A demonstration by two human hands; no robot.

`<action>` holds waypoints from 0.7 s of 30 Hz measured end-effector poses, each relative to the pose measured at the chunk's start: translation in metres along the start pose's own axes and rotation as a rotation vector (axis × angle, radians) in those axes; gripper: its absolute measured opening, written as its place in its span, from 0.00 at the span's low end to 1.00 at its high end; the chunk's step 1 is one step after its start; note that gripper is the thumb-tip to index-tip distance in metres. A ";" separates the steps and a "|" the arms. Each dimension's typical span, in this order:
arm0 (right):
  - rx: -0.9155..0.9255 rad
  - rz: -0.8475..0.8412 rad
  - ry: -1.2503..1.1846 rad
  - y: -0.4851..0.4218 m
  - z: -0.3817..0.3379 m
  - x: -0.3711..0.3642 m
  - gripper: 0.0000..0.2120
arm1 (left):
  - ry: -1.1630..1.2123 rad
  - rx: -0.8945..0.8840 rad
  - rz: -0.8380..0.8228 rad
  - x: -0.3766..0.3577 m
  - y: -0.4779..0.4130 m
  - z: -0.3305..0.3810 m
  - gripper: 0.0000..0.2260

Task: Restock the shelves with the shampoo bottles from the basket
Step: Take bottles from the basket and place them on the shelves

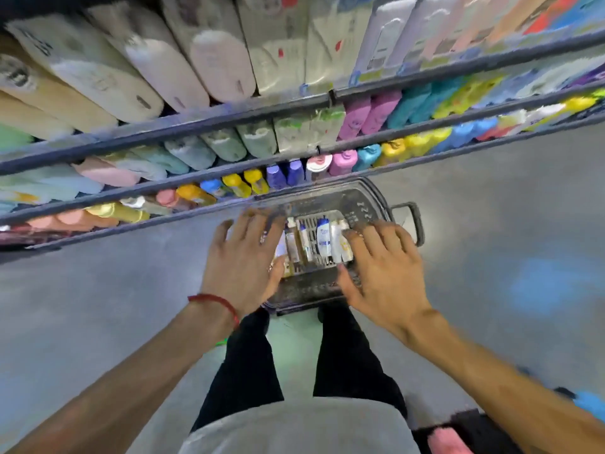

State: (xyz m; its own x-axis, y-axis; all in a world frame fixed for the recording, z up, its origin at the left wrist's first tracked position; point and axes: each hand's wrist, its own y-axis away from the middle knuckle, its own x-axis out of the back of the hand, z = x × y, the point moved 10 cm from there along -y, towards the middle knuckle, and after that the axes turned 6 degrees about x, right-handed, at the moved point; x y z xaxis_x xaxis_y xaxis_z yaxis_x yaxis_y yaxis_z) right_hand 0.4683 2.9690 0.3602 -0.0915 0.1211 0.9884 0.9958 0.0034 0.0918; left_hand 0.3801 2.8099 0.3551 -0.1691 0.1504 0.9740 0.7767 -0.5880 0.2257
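A grey shirt hem (294, 427) fills the frame at 6 o'clock, with black trouser legs (347, 355) just beyond it. Two bare forearms run up from 7 and 5 o'clock toward the centre. A red thread bracelet (217, 301) circles the left wrist.

The left hand (244, 257) and the right hand (383, 267) hover over a grey plastic basket (304, 290) that stands on the grey floor (98, 306) just past the person's feet. Both hands are open, palms down and fingers spread, and neither has hold of anything. Whether the fingertips touch the basket or its contents cannot be told. The left hand covers the basket's 9 o'clock side and the right hand its 3 o'clock side. The basket's handle (413, 221) sticks out at 3 o'clock.

Inside the basket, several shampoo bottles (323, 237) lie side by side on its slotted bottom. Most are white, one has a blue and white label, and a slimmer brownish one lies toward 9 o'clock.

The shelves (196, 121) sweep from 9 o'clock through 12 to 2 o'clock and are crowded with blurred bottles. Large white and cream ones fill the upper tiers, and pink, teal, yellow and purple ones the lower tiers.

The step in hand looks like the pick-up from the basket, with no bottle yet taken. The next move probably calls for lowering a hand between the walls, closing the fingers round one bottle, and lifting it toward a matching row.
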 end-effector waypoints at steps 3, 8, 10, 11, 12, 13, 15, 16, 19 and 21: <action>0.090 -0.063 0.012 -0.008 0.015 -0.025 0.23 | 0.065 0.119 -0.051 -0.026 -0.001 0.014 0.27; 0.190 -0.110 -0.006 -0.019 0.023 -0.077 0.25 | 0.156 0.262 -0.084 -0.086 0.002 0.017 0.23; 0.203 -0.138 -0.013 -0.023 0.023 -0.108 0.24 | 0.185 0.301 -0.096 -0.118 0.000 0.013 0.22; 0.206 -0.146 -0.020 -0.025 0.023 -0.125 0.24 | 0.200 0.315 -0.105 -0.136 -0.001 0.011 0.22; 0.209 -0.148 -0.027 -0.027 0.023 -0.143 0.24 | 0.211 0.320 -0.110 -0.155 -0.004 0.009 0.22; 0.212 -0.149 -0.033 -0.029 0.023 -0.161 0.24 | 0.214 0.317 -0.112 -0.174 -0.008 0.009 0.22; 0.219 -0.149 -0.033 -0.033 0.022 -0.201 0.24 | 0.217 0.317 -0.120 -0.215 -0.016 0.008 0.22; 0.217 -0.150 -0.030 -0.036 0.022 -0.221 0.24 | 0.223 0.323 -0.132 -0.236 -0.020 0.007 0.22; 0.198 -0.157 -0.033 -0.047 0.027 -0.283 0.23 | 0.247 0.337 -0.173 -0.300 -0.034 0.004 0.23; 0.155 -0.174 -0.058 -0.056 0.035 -0.327 0.23 | 0.286 0.384 -0.189 -0.343 -0.041 -0.002 0.23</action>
State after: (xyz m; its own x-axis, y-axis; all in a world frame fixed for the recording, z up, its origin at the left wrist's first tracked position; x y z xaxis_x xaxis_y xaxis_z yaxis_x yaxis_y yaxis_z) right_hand 0.4423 2.9636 0.0277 -0.2655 0.1619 0.9504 0.9547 0.1811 0.2359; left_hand 0.4048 2.7813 0.0120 -0.4458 -0.0292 0.8947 0.8741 -0.2297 0.4280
